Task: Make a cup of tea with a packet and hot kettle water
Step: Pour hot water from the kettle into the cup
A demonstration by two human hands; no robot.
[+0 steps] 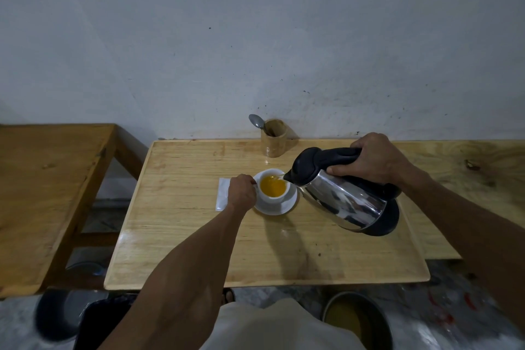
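A white cup (277,197) stands on a white saucer (284,207) in the middle of the wooden table (199,236). The cup holds amber-yellow liquid. My left hand (241,193) grips the cup at its left side, where the handle is hidden by my fingers. My right hand (375,159) holds the black handle of a steel kettle (346,202), which is tilted left with its spout over the cup's right rim; a thin stream runs into the cup. A white packet (223,193) lies flat on the table, partly under my left hand.
A wooden holder (274,142) with a metal spoon (257,122) stands at the table's back edge against the wall. A second wooden table (42,193) is at the left. On the floor sit a round pot (358,318) and dark containers (56,318).
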